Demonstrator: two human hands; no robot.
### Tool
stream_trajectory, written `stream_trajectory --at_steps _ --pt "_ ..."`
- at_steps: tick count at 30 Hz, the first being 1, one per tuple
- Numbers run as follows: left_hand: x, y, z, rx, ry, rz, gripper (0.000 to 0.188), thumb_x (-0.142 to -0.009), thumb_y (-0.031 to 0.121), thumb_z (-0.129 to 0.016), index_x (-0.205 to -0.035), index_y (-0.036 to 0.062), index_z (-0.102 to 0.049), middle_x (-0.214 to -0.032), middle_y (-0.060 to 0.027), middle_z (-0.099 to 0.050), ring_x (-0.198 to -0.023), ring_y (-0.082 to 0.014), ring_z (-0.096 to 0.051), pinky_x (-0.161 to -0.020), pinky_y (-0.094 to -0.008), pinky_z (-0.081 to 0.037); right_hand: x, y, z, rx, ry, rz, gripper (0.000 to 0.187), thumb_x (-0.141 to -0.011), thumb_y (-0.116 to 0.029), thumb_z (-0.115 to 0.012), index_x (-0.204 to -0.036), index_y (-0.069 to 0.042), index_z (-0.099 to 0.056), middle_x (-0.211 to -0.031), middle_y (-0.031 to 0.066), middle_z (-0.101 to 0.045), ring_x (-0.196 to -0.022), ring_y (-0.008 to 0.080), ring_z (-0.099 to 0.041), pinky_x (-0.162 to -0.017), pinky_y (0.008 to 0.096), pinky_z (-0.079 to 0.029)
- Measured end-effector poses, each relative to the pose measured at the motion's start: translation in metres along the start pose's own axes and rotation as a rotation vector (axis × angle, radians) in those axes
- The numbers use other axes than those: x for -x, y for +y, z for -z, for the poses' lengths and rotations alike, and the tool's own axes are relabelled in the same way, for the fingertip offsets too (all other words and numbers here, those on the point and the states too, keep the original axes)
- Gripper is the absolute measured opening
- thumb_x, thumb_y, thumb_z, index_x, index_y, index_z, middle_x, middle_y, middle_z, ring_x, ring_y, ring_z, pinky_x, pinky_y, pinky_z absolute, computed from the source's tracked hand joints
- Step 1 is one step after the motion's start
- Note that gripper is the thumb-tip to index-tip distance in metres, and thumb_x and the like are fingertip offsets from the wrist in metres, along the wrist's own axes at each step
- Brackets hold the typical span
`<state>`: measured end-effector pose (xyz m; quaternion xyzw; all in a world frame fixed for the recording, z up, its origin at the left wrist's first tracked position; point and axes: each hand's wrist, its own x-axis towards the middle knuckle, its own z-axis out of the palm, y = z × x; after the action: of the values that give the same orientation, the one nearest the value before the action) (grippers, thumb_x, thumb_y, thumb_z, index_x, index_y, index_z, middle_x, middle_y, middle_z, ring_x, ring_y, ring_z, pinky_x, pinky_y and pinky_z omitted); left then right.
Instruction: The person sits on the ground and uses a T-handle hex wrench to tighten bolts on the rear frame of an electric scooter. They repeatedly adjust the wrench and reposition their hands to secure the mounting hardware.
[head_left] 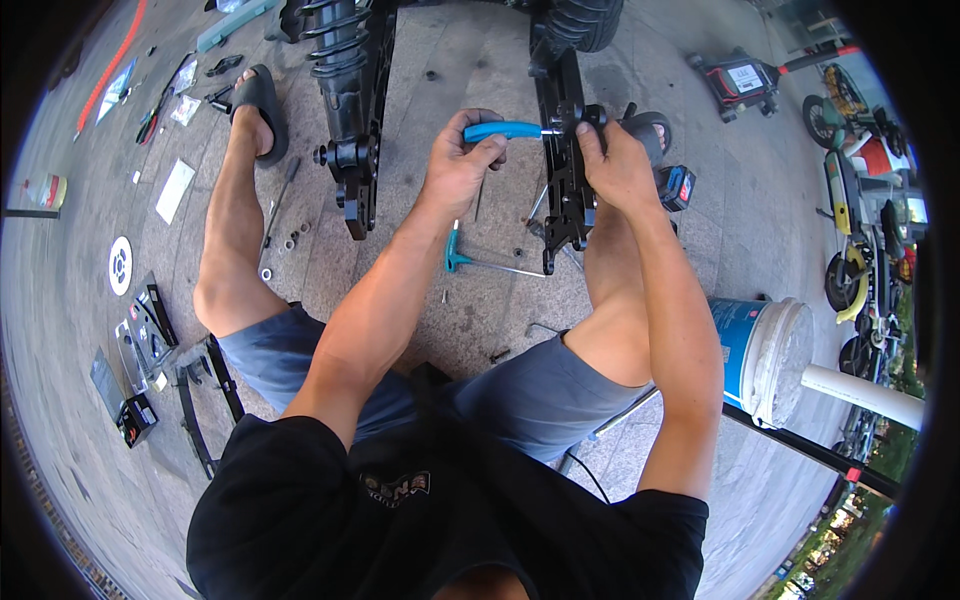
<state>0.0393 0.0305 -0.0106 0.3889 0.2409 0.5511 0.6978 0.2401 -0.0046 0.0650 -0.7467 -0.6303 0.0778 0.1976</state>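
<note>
Fingers of left hand (458,165) clamped on blue-handled wrench (502,130), right hand (615,165) gripping black frame (562,190)

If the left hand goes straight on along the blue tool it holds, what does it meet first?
The left hand grips a blue T-handle tool pointing right. It would likely first meet the black frame arm, which the right hand steadies; depth is unclear.

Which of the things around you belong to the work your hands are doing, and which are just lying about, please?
In use:
- left hand gripping the blue-handled T wrench
- right hand steadying the black fork leg

Lying about:
- second blue T wrench on the paving
- blue and white bucket
- white brake disc
- loose bolts
- spring shock leg
</note>
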Motion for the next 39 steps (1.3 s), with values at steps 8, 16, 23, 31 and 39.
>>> stream_trajectory --at_steps 8,16,23,31,39 --pt "-0.005 0.027 -0.009 -0.007 -0.030 0.264 0.032 -0.091 0.005 -0.059 -0.119 -0.0003 -0.046 -0.095 -0.0141 -0.063 -0.076 -0.0219 -0.065 -0.065 -0.0341 -0.056 0.033 0.023 0.007 -0.154 0.000 -0.006 0.041 -0.095 -0.037 -0.050 -0.108 0.000 -0.062 -0.085 0.0246 -0.066 -0.087 0.0399 -0.064 -0.082 0.0455 -0.047" --pt "-0.004 0.053 -0.036 0.033 0.136 0.399 0.056 -0.091 0.002 -0.052 -0.142 0.0121 -0.030 -0.111 -0.0227 -0.058 -0.083 -0.0356 -0.068 -0.067 -0.0420 -0.059 0.197 -0.031 -0.033 -0.796 -0.678 -0.305 0.060 -0.095 -0.027 -0.056 -0.144 -0.004 -0.029 -0.120 0.0168 -0.057 -0.097 0.0201 -0.058 -0.082 0.0365 -0.049" --pt "-0.013 0.033 -0.018 0.056 0.095 0.402 0.055 -0.090 0.007 -0.053 -0.141 0.0123 -0.034 -0.108 -0.0200 -0.065 -0.083 -0.0301 -0.068 -0.063 -0.0348 -0.054 0.210 -0.121 -0.019 -0.629 0.086 0.237 0.056 -0.078 -0.011 -0.070 -0.129 -0.006 -0.048 -0.117 0.0158 -0.055 -0.103 0.0314 -0.057 -0.089 0.0408 -0.048" --pt "-0.033 0.021 0.011 0.194 0.071 0.463 0.036 -0.098 0.026 -0.049 -0.123 0.0000 -0.048 -0.116 -0.0257 -0.058 -0.105 -0.0356 -0.061 -0.090 -0.0420 -0.054 0.163 -0.118 0.002 -0.446 0.241 0.370 0.030 -0.076 -0.007 -0.067 -0.105 -0.008 -0.061 -0.108 0.0112 -0.055 -0.087 0.0305 -0.061 -0.074 0.0403 -0.051" --pt "-0.031 -0.007 0.028 -0.528 0.179 -0.203 0.045 -0.099 0.022 -0.054 -0.133 -0.0059 -0.047 -0.125 -0.0190 -0.057 -0.111 -0.0307 -0.057 -0.094 -0.0392 -0.048 -0.009 -0.144 0.042 -0.615 0.575 0.324 0.019 -0.066 -0.015 -0.069 -0.073 0.001 -0.062 -0.077 0.0203 -0.063 -0.079 0.0388 -0.062 -0.067 0.0445 -0.051"
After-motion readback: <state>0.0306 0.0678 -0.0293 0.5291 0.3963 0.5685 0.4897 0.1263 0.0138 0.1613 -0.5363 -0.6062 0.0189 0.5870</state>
